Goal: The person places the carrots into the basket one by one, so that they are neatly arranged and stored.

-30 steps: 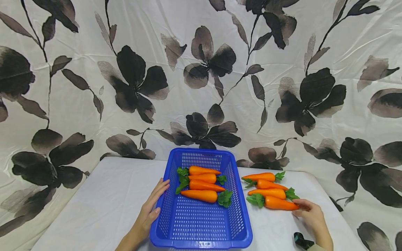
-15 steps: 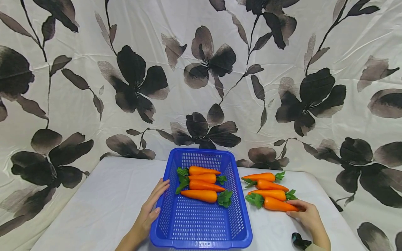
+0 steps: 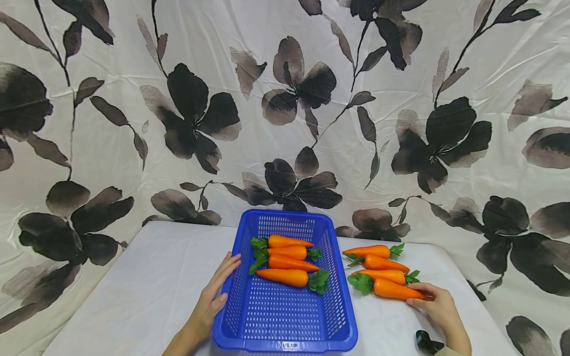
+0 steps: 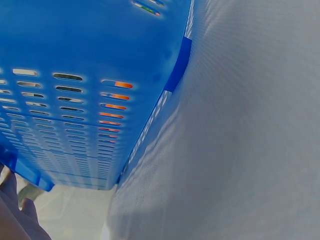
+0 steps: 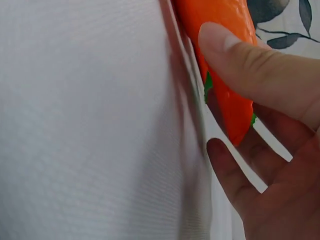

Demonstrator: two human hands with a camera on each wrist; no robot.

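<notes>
My left hand (image 3: 211, 295) rests along the left side of a blue plastic basket (image 3: 236, 291), fingers straight and their tips at the rim. In the left wrist view the slotted basket wall (image 4: 85, 45) rises beside the hand (image 4: 17, 212). Several orange carrots with green leaves, the nearest carrot (image 3: 281, 277) among them, lie in a row across the basket. On the right, my right hand (image 3: 438, 304) pinches the pointed end of the front carrot (image 3: 394, 289) of another row. In the right wrist view the thumb lies on that carrot (image 5: 220, 17), with the fingers behind it.
Behind the held carrot, more carrots lie on the white-covered table (image 3: 165, 277), including a carrot (image 3: 385, 275) right beside it. A small black device (image 3: 427, 342) sits at the right wrist. A floral cloth (image 3: 294, 133) hangs at the table's back edge.
The right hand has shifted slightly left, and the front carrot has slid a little left with it. Left hand and basket have stayed in place.
</notes>
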